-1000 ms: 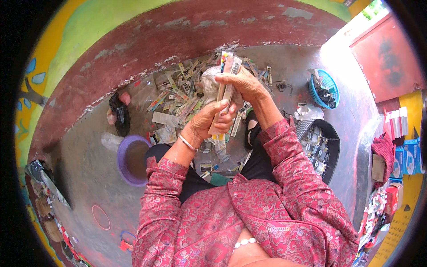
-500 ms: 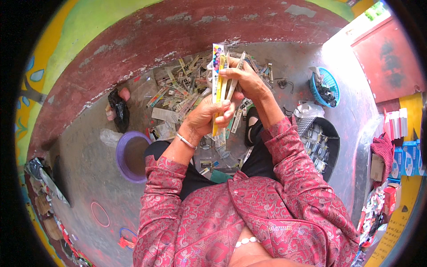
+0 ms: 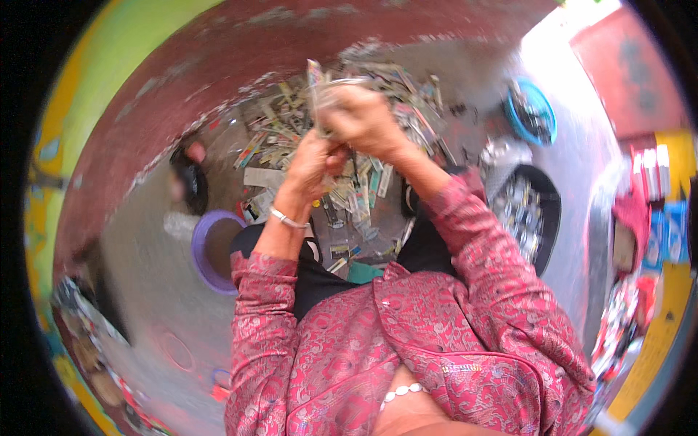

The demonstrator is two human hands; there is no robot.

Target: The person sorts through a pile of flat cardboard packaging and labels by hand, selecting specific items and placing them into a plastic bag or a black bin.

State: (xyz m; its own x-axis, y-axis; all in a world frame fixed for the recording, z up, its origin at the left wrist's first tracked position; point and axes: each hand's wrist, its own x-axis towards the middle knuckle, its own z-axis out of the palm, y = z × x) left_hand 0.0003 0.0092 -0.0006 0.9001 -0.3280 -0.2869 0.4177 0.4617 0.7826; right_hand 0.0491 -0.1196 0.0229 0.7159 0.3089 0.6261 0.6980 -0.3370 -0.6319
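Observation:
My left hand point(image 3: 311, 161), with a silver bangle at the wrist, is closed round the lower part of a bundle of long thin packets point(image 3: 314, 76). The tip of one shows a colourful print above my fingers. Against the top of the left hand sits my right hand point(image 3: 358, 120), closed and blurred by motion. Pale thin strips point(image 3: 347, 82) stick out beside its knuckles. How the fingers of the right hand lie cannot be made out. Beneath both hands, a heap of loose strips and flat packets point(image 3: 273, 145) covers the floor.
A purple basin point(image 3: 198, 251) stands left of my legs, with a black bag point(image 3: 195, 185) beyond it. On the right are a black tub point(image 3: 550, 218) of small packed items and a blue basket point(image 3: 550, 123). Boxes point(image 3: 667, 232) line the right wall.
Both hands have moved left with the packets. My right hand has come over the top of the bundle, hiding most of it, and the yellow packet no longer shows.

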